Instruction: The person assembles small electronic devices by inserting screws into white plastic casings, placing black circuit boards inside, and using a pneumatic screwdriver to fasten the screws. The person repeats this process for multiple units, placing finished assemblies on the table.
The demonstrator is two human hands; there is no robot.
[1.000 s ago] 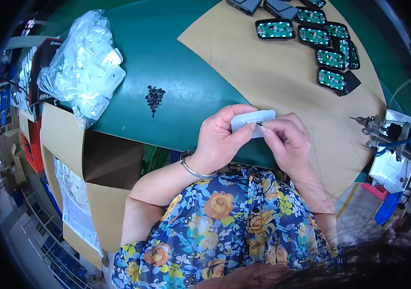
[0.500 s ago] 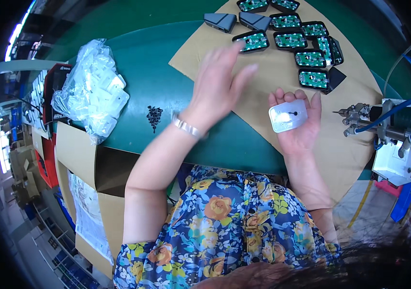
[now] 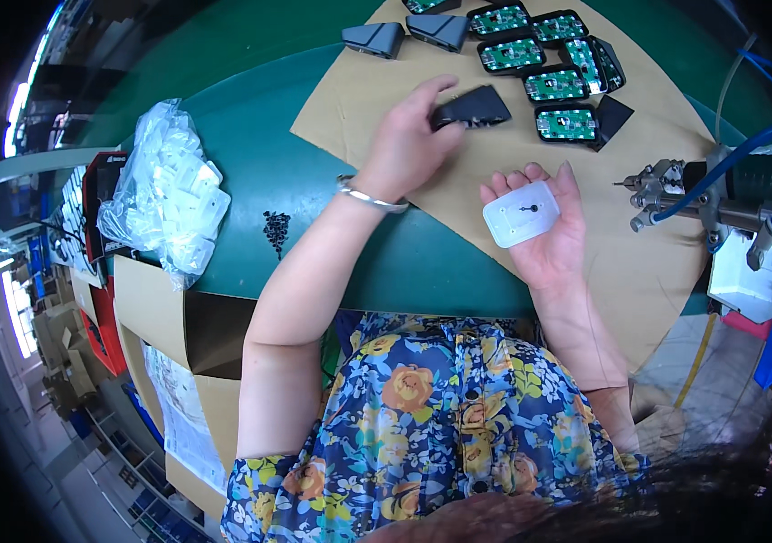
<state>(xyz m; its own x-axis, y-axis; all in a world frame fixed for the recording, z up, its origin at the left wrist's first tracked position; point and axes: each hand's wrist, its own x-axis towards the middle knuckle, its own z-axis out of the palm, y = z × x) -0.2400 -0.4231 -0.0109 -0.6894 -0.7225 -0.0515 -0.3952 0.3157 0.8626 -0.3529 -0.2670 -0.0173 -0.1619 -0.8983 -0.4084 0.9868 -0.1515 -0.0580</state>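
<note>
The left hand (image 3: 409, 145) reaches across the brown cardboard sheet (image 3: 332, 109), thumb and forefinger set about the left end of a black housing (image 3: 476, 107), which is tilted on its side. The grip looks to be closed on it, though the hand hides that end and the contact cannot be fully seen. The right hand (image 3: 549, 235) is palm up and unclenched, its fingers curled loosely about a white plate (image 3: 504, 220) with a small dark piece at its middle.

Counting from the white plate, the black housing is at 11 o'clock, with two grey housings (image 3: 372, 39) farther out that way. At 1 o'clock a circuit-board unit (image 3: 567, 122) sits near, a dark wedge (image 3: 617, 120) against its right end; other board units crowd close together beyond, bounding the housing's right side. At 3 o'clock a metal fixture (image 3: 676, 190) with a thin tip juts over the sheet. Off at 9 o'clock are a pile of small black parts (image 3: 276, 231) on the green table (image 3: 250, 172) and a clear bag (image 3: 182, 195) of white pieces; an open carton (image 3: 151, 294) stands at 8 o'clock.
</note>
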